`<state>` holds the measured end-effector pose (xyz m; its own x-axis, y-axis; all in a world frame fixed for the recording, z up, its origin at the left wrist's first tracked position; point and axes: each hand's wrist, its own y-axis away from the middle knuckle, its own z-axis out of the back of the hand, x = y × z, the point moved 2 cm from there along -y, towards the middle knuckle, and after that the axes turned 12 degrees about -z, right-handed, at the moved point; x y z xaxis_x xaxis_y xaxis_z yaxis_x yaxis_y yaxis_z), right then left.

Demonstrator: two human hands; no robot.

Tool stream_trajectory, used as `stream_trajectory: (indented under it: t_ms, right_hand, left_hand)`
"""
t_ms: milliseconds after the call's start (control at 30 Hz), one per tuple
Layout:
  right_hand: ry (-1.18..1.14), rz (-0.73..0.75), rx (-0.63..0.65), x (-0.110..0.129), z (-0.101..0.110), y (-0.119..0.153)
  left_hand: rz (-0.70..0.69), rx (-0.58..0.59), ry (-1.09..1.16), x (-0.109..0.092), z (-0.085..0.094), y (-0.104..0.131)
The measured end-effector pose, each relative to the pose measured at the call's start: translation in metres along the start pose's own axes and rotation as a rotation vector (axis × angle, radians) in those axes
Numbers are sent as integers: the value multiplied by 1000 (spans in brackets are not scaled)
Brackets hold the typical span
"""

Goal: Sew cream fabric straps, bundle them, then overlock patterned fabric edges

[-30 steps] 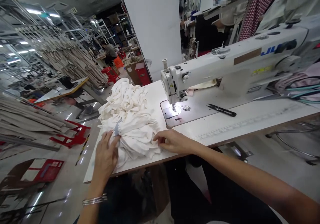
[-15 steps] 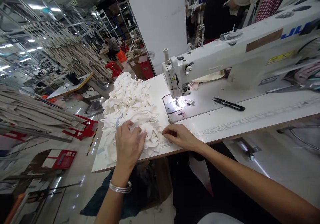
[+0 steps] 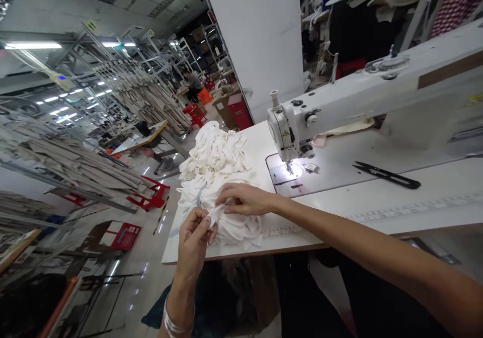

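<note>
A heap of cream-white fabric pieces (image 3: pixel 215 152) lies on the left end of the white sewing table (image 3: pixel 324 212). At the near side of the heap, my left hand (image 3: pixel 196 232) pinches the edge of one white fabric piece (image 3: pixel 216 214) between thumb and fingers. My right hand (image 3: pixel 243 199) reaches across the heap, its fingers closed on the same piece just to the right. A greyish-blue strip (image 3: pixel 199 195) shows among the pieces behind my hands. Where the held piece ends within the heap is hidden.
To the right stands a white sewing machine (image 3: pixel 294 132), its lamp lighting the needle plate (image 3: pixel 287 173). Black thread snips (image 3: pixel 388 174) rest on the table beside it. A ruler scale (image 3: pixel 287 230) runs along the front edge. A white pillar (image 3: pixel 260 41) rises behind.
My right hand has moved left from the table onto the heap and grasped fabric. My left hand has closed on the fabric's edge. The view has shifted, with everything sitting farther right.
</note>
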<state>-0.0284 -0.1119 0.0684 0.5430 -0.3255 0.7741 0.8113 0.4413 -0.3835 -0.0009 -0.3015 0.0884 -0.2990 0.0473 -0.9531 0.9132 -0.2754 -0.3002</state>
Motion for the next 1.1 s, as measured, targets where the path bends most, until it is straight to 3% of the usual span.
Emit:
stream_trajectory:
  t_ms: [233, 433, 667, 800, 1100]
  right_hand:
    - [-106, 58, -120, -7, -7, 10]
    - [-200, 111, -24, -1, -9, 4]
    - [-395, -118, 123, -6, -3, 14]
    - [-414, -136, 80, -8, -6, 16]
    - [-500, -201, 20, -12, -12, 17]
  left_hand:
    - [156, -64, -266, 14, 4, -3]
    - [208, -90, -15, -3, -1, -3]
    - [232, -108, -5, 0, 3, -1]
    - [230, -94, -63, 5, 1, 3]
    - [132, -203, -38, 10, 2, 6]
